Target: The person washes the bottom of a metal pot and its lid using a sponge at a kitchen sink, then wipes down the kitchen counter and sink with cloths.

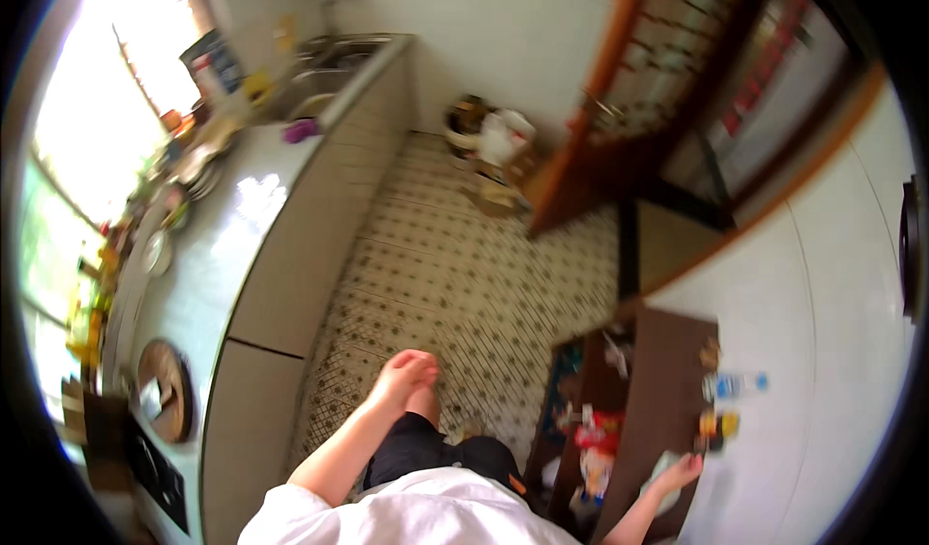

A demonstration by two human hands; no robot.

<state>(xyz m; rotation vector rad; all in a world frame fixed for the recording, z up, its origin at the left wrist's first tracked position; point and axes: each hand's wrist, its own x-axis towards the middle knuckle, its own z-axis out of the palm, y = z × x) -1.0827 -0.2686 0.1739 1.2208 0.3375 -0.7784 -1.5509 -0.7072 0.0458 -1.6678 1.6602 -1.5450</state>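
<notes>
My left hand (408,379) hangs in front of my black shorts, over the tiled floor (464,276), its fingers curled inward with nothing visible in them. Over at the lower right, my right hand (681,472) reaches above the top of a dark brown shelf unit (664,371). A pale cloth or bag (657,469) lies under or against that hand; whether the fingers hold it cannot be told. Just beyond the fingertips stand small jars (717,425), and a clear plastic bottle with a blue label (733,385) is farther along the same edge.
A counter (239,211) runs along the left with a round wooden chopping board (165,389), a black cooktop (156,472), a purple cloth (301,130) and a sink (319,84). Ahead are a bin, bags and cardboard (497,189) beside an open wooden door (580,153).
</notes>
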